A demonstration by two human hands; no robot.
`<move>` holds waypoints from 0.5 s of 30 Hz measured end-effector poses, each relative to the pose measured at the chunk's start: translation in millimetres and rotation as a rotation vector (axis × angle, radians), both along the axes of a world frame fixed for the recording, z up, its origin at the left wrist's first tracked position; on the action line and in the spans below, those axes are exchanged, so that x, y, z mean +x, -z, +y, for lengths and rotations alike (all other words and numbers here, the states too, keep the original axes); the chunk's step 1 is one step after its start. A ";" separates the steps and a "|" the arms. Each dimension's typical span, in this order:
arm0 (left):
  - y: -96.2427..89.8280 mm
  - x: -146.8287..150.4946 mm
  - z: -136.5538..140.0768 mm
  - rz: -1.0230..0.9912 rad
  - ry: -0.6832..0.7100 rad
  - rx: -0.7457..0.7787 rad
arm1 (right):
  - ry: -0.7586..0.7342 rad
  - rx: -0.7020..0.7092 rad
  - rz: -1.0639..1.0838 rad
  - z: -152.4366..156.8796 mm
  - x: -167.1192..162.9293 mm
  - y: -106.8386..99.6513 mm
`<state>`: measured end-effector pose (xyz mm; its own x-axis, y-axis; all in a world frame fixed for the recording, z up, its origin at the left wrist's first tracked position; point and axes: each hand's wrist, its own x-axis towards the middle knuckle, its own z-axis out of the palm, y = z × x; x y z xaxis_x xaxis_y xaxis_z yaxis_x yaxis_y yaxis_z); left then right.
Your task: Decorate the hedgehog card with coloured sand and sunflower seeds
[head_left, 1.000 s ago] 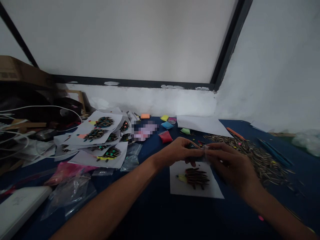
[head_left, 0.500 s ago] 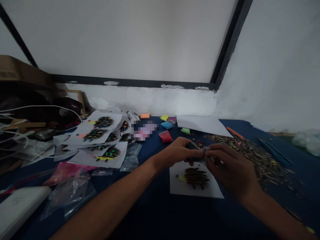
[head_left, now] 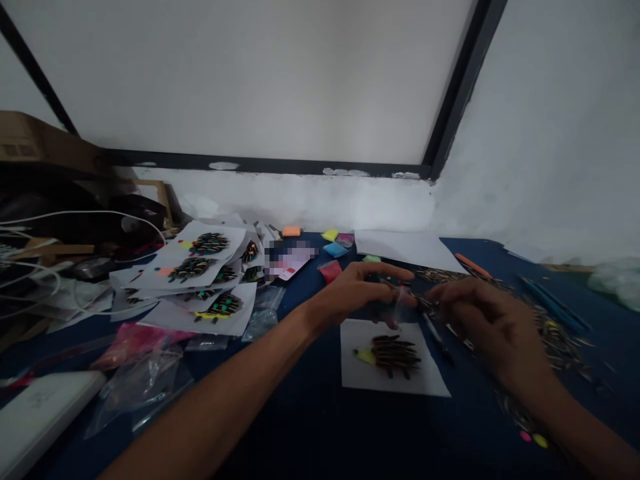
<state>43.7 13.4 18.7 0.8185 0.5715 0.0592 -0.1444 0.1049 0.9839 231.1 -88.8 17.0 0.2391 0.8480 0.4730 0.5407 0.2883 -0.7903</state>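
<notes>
My left hand (head_left: 373,290) hovers over the top edge of a white paper sheet (head_left: 356,373), its fingers closed around a small clear plastic bag (head_left: 401,307). On the sheet is a hedgehog picture (head_left: 395,355) with a yellow head and a body of dark, seed-like spines. To the right, my right hand (head_left: 493,327) is blurred, with curled fingers and the thumb drawn together; whatever they pinch is too small to make out. Between the hands, a slim dark pen-like tool (head_left: 436,333) lies slanted beside the paper.
Finished-looking hedgehog sheets (head_left: 220,243) are piled at left. Several coloured packets, including a blue one (head_left: 335,249), lie at the back. A seed heap (head_left: 560,347), an orange tool (head_left: 473,265) and blue tweezers-like tools (head_left: 554,305) are at right. A white box (head_left: 45,420) sits front left.
My hands have come apart. The right hand moved right and slightly down, away from the left, uncovering the pen-like tool. The left fingers have stretched further forward over the plastic.
</notes>
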 end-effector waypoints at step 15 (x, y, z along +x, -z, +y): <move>9.0 8.0 -3.7 0.053 0.131 0.068 | -0.020 0.013 -0.002 8.2 -7.5 16.9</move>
<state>51.7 9.7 9.6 0.8890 0.4554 0.0486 -0.0814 0.0527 0.9953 223.6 -80.6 0.1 0.2213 0.8464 0.4845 0.5360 0.3095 -0.7855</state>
